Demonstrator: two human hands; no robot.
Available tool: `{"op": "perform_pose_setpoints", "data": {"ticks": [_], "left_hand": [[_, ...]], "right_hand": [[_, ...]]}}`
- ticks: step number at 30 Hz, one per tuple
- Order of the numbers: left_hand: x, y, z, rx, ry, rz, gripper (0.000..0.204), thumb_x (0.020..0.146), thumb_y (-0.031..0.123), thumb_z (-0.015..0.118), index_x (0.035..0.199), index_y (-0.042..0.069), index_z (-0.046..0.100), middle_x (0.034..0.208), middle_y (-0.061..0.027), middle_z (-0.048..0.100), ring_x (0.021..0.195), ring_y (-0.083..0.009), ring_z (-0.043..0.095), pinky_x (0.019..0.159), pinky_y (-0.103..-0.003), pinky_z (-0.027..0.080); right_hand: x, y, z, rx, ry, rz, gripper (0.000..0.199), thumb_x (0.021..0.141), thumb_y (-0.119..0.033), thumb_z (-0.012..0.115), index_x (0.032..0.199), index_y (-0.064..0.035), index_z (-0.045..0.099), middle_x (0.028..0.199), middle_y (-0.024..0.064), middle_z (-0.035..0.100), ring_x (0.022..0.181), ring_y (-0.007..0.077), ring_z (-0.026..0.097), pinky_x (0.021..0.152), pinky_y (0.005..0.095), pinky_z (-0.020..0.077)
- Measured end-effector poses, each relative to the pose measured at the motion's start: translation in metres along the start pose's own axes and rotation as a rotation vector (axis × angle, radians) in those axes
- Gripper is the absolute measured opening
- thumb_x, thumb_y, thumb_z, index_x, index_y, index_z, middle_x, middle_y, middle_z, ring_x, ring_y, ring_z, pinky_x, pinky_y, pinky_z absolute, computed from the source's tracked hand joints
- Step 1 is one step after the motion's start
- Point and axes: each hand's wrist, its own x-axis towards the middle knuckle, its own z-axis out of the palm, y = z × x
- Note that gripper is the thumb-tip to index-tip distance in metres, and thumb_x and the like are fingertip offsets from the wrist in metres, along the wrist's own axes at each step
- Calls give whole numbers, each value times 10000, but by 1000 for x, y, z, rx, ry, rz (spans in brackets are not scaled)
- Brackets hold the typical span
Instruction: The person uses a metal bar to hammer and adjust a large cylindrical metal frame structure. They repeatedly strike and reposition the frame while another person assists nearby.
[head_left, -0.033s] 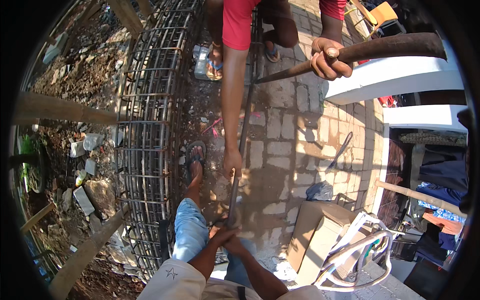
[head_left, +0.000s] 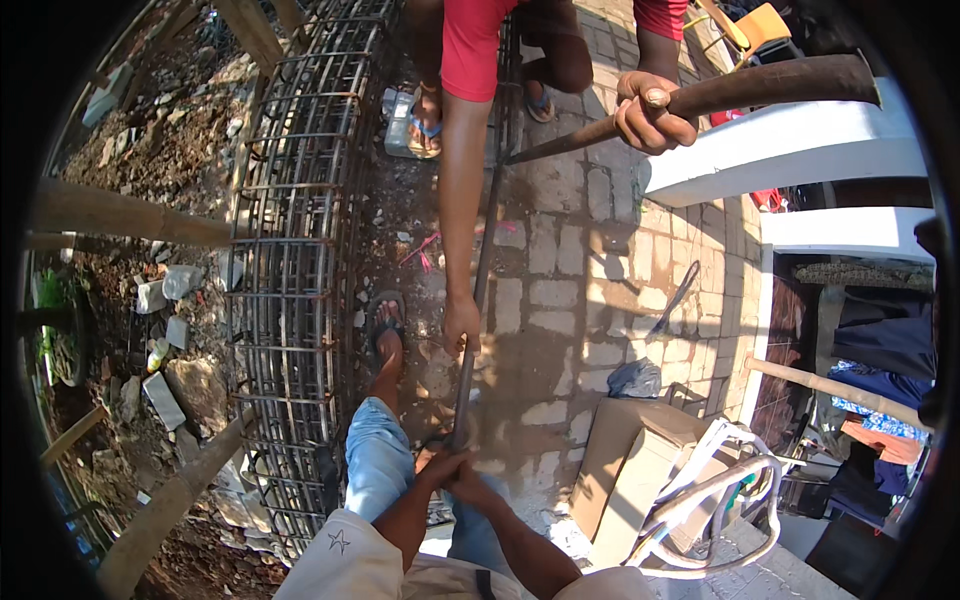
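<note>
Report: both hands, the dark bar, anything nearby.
Left hand and right hand together, closed on near end of dark bar. Co-worker's hand on it farther up. Rebar cage alongside, left; cardboard box, right.

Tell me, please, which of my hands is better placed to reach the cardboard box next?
Probably your right hand: it sits closer to the cardboard box than your left hand. Both are at the near end of the dark bar, so neither looks free.

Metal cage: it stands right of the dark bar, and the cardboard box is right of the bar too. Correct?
Not quite: the metal cage is left of the dark bar, as the head view shows. The cardboard box is on the right.
</note>
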Motion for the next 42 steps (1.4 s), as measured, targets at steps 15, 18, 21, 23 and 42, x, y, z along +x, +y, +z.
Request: {"op": "perform_pose_setpoints", "data": {"ticks": [15,18,21,23,42], "left_hand": [[9,-3,8,49,209,-193,430,806,432,706,745,9,654,600,-89,625,516,-192,618,507,-323,468],[-14,21,18,172,249,-235,490,802,485,690,721,4,647,590,-95,623,508,-201,623,492,-327,471],[-45,48,47,80,259,-329,451,787,470,705,727,28,642,582,-91,617,486,-185,613,466,-332,475],[-68,71,73,71,278,-212,405,805,428,688,740,32,635,576,-79,606,475,-172,602,449,-331,472],[-108,110,20,294,484,-141,378,788,311,661,600,-17,651,525,-116,613,429,-195,588,457,-354,469]], "right_hand": [[-54,-623,-197,217,560,-1842,259,877,-230,677,780,-2,602,628,46,553,524,142,553,487,271,431],[-48,-641,-214,-692,1660,-1965,297,852,-305,697,857,-12,645,600,84,594,564,228,606,529,337,472],[-38,-664,-225,-851,2040,-1920,244,831,-277,689,861,-38,649,618,104,630,665,287,653,616,390,510],[-22,-699,-218,-757,1996,-1876,75,812,-110,604,779,-43,613,698,104,649,721,283,644,665,373,505],[-42,-679,-267,-648,1968,-1715,99,795,-177,618,784,-85,652,610,98,622,592,281,643,598,382,509]]}}
